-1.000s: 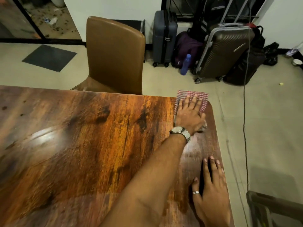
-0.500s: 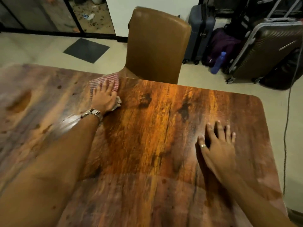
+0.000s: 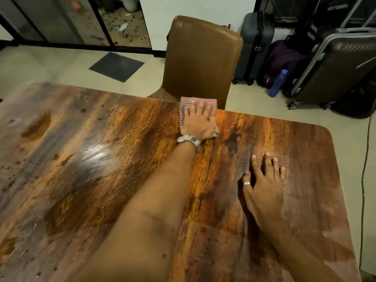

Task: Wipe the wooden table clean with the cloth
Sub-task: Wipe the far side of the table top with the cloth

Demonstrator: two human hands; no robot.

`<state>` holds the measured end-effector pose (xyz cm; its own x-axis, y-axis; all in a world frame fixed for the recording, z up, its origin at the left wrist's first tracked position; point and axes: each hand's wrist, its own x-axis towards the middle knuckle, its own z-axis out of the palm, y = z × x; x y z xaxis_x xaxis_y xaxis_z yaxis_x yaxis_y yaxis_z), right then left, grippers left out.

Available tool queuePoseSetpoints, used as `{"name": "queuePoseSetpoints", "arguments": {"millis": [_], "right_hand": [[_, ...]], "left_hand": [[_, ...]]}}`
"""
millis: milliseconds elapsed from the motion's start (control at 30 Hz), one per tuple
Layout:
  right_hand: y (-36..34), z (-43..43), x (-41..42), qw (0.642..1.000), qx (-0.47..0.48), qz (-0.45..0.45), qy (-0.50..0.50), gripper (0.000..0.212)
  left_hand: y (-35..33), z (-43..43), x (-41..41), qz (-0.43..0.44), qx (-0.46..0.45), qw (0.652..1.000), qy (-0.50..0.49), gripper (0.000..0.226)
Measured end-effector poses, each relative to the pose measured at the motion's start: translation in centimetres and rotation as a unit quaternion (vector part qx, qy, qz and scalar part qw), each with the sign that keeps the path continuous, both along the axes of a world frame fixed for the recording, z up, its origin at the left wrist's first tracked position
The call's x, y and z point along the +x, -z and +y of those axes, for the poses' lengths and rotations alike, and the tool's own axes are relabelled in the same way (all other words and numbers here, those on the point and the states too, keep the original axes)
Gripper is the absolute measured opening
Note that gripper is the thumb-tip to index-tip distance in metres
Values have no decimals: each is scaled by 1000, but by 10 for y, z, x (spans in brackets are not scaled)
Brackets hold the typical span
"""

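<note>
The wooden table (image 3: 97, 171) fills the lower part of the view, dark brown with orange grain and a glossy patch at left. A red-and-white checked cloth (image 3: 198, 101) lies at its far edge, just in front of the chair. My left hand (image 3: 199, 125), a metal watch on its wrist, presses flat on the cloth with fingers spread, and a bunched corner sticks out by the thumb. My right hand (image 3: 262, 186), wearing a ring, rests flat and open on the table's right side, holding nothing.
A brown leather chair (image 3: 201, 62) stands against the table's far edge. Beyond it on the floor are a dark upright suitcase (image 3: 254, 47), a brown suitcase (image 3: 333, 70), bags and a blue bottle (image 3: 278, 83). A cable (image 3: 366, 159) runs along the floor at right.
My left hand swept the cloth from the far right corner leftward along the far edge, then back right to in front of the chair. My right hand stayed flat on the table.
</note>
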<state>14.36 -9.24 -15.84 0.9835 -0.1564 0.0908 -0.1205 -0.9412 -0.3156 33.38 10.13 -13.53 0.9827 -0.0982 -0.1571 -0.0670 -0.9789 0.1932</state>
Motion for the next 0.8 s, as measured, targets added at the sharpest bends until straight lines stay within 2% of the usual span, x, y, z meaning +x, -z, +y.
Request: {"name": "queuePoseSetpoints", "arguments": {"millis": [100, 200, 300, 433, 533, 800], "right_hand": [[-1, -1, 1, 1000, 17, -9, 4, 64], [-2, -1, 1, 999, 31, -15, 4, 64], [-2, -4, 2, 999, 30, -17, 8, 62], [-2, -1, 5, 1000, 12, -9, 2, 60], [0, 1, 10, 1000, -9, -1, -4, 62], [-9, 3, -7, 1000, -20, 10, -14, 61]], "left_hand": [[-8, -83, -7, 20, -17, 996, 82, 62], [-11, -110, -15, 38, -27, 992, 120, 62], [-5, -67, 3, 18, -27, 994, 100, 60], [3, 69, 33, -11, 29, 999, 6, 60], [4, 142, 15, -1, -1, 998, -65, 59], [5, 156, -73, -1, -8, 997, -83, 59]]}}
